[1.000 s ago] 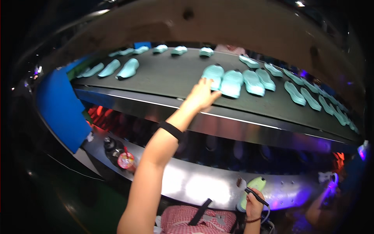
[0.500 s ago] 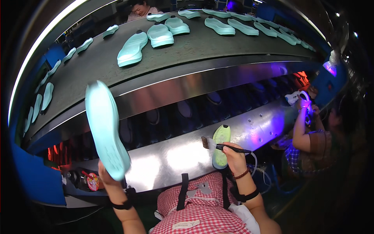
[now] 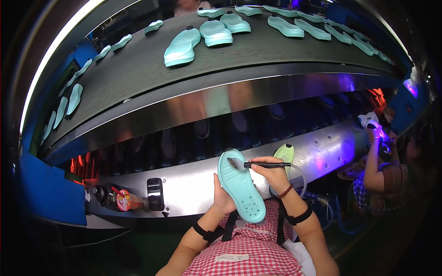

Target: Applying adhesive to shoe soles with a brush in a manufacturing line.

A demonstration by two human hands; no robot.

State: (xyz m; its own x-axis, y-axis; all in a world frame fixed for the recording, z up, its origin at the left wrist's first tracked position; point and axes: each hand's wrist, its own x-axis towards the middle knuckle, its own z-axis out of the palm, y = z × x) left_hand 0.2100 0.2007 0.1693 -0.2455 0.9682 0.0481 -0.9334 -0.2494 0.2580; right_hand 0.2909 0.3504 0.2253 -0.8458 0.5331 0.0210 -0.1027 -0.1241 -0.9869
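Observation:
My left hand (image 3: pixel 223 197) grips a light turquoise shoe sole (image 3: pixel 246 191) by its left edge, hollow side up. Several small holes dot the sole's near end. In my right hand (image 3: pixel 272 176) is a brush (image 3: pixel 264 164) with a black handle, held between thumb and fingers. Its bristles lie over the far part of the sole and appear to touch it. Behind my right hand a yellow-green sole (image 3: pixel 285 152) rests on the metal ledge (image 3: pixel 189 181), partly hidden by the hand and brush handle.
Several turquoise soles (image 3: pixel 183 48) lie on a dark conveyor belt (image 3: pixel 138 76) beyond the ledge. On the left stand a black phone-like device (image 3: pixel 155 194), a cup with a red straw (image 3: pixel 123 200) and a dark bottle (image 3: pixel 100 194). At right, a co-worker's arm (image 3: pixel 374 165) works under purple light.
My left hand has brought the turquoise sole from the left to in front of me, turning its hollow side up. The brush has moved onto it. The view has shifted left.

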